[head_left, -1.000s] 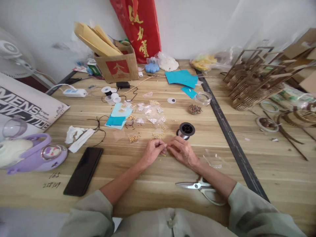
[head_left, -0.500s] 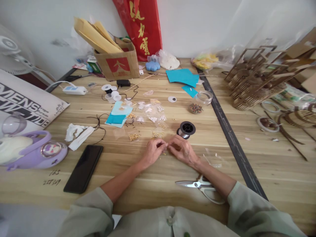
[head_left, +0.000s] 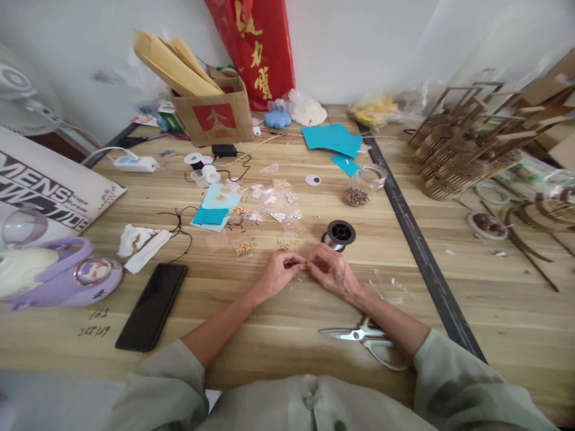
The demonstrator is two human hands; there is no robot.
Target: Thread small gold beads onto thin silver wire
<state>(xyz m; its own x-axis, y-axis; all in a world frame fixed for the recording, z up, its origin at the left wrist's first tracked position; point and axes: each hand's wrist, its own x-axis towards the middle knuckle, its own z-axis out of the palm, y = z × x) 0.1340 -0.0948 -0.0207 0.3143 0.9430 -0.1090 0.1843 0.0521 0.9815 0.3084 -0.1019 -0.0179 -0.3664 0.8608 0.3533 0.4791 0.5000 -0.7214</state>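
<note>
My left hand point(head_left: 279, 273) and my right hand point(head_left: 331, 272) meet at the fingertips just above the table, each closed in a pinch. A tiny gold-coloured bead point(head_left: 307, 264) shows at the right fingertips. Whatever the left fingers hold is too small to make out. Several loose gold beads point(head_left: 299, 279) lie on the wood below the fingertips. Behind the right hand stands a black spool of thin wire point(head_left: 339, 234). Beyond the left hand are piles of gold beads point(head_left: 244, 249) on clear plastic bags. White-handled scissors point(head_left: 359, 335) lie by my right forearm.
On the left are a black phone point(head_left: 151, 306), a purple bottle point(head_left: 67, 272) and crumpled tissue point(head_left: 144, 244). Silver bits in plastic bags point(head_left: 281, 203), blue paper point(head_left: 211, 216) and a dish of mixed beads point(head_left: 356, 197) sit farther back. Small wooden baskets point(head_left: 458, 146) stand at right.
The fingers have shifted slightly, and a tiny gold bead now shows at the right fingertips. The things on the table have stayed where they were.
</note>
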